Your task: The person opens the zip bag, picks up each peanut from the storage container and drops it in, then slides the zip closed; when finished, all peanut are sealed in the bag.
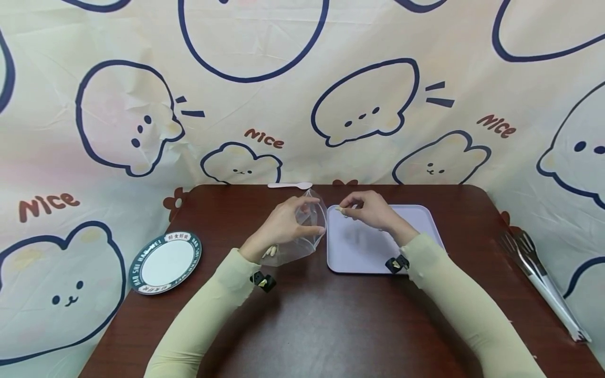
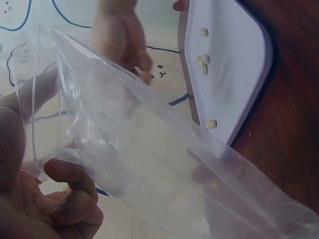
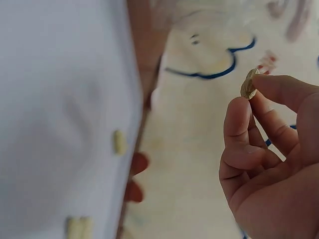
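Observation:
A clear plastic zip bag (image 1: 298,251) is held by my left hand (image 1: 283,221), its thumb and fingers spread apart at the mouth. Low in the bag, near the wrist, lie a few peanuts (image 1: 271,251). Over the far left part of the lilac tray (image 1: 350,258), my right hand (image 1: 372,211) pinches one unshelled peanut (image 3: 249,84) between thumb and fingertips. More peanuts (image 2: 211,124) lie scattered on the tray in both wrist views; in the head view the right hand hides most of them.
On the left of the brown table (image 1: 302,325) lies a white plate (image 1: 171,262) with a green patterned rim. A white plastic spoon (image 1: 290,185) rests at the back edge. Metal tongs (image 1: 543,286) with fork-like ends lie along the right edge.

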`<state>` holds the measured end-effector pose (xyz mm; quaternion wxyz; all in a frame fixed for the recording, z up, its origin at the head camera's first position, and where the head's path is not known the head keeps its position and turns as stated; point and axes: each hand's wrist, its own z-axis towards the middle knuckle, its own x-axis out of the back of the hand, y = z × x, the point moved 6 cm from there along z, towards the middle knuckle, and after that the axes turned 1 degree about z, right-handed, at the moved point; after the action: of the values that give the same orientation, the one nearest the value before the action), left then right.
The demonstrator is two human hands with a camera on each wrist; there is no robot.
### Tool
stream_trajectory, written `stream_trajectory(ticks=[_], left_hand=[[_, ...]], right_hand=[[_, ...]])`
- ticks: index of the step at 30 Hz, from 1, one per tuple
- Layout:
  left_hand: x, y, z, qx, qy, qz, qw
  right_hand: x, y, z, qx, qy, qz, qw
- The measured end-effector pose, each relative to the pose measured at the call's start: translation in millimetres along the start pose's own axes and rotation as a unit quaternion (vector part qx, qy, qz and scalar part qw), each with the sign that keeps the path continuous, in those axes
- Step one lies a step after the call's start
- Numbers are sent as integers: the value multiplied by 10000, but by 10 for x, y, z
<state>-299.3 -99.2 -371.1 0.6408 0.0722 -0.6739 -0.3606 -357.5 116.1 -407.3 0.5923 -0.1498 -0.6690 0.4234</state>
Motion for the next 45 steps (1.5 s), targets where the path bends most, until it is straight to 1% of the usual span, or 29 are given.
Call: stream_trajectory(ticks=[5,8,13,22,28,32,38,45], left_hand=[[4,5,2,6,11,-19,10000],[1,5,2,23,-1,-41,10000],[-4,8,5,31,3,-23,10000],[-7,14,9,-8,-13,-41,10000],[-2,23,3,-18,6,-65,10000],[-3,22,-3,6,-7,-53,10000],[-4,14,-5,34,-10,-62,10000],[-3,13,-4,-7,28,5,10000]], right_hand=[[27,-321,-85,342,40,-89,9994],[30,-455,-125,492,61,-155,9987],[-1,-586,-160,716,-17,-209,9972],[-80,-723,-181,1002,-180,-310,9943],[-110,-767,-199,1211,-270,-435,9913],[-107,-772,-213,1238,-248,-497,9908],[-55,-723,-202,986,-110,-400,9943],[26,-529,-127,655,55,-144,9977]])
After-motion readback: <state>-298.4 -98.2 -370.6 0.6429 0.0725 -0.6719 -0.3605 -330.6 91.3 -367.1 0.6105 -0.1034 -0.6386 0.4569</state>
